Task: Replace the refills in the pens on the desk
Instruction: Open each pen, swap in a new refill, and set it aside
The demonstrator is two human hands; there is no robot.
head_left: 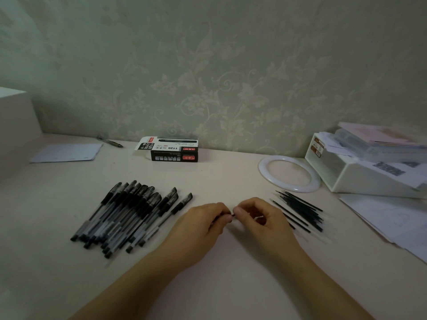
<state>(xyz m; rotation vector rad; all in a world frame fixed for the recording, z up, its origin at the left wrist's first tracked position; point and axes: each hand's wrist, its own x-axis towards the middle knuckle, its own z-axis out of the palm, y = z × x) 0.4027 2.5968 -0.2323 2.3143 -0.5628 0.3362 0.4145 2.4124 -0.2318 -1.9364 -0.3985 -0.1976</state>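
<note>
Several black capped gel pens (129, 215) lie side by side in a slanted row at the left of the desk. Right of my hands is a loose bunch of thin black refills (300, 211). My left hand (203, 225) and my right hand (258, 218) meet at the desk's middle, fingertips pinched together on a small dark pen (231, 214) between them. Most of that pen is hidden inside my fingers, so I cannot tell which part each hand holds.
A black pen box (173, 150) with an open flap stands by the wall. Behind it to the left are a sheet of paper (67, 153) and one pen (110, 142). A white ring (288, 173), a white organiser (360, 172) and papers (392, 218) fill the right side.
</note>
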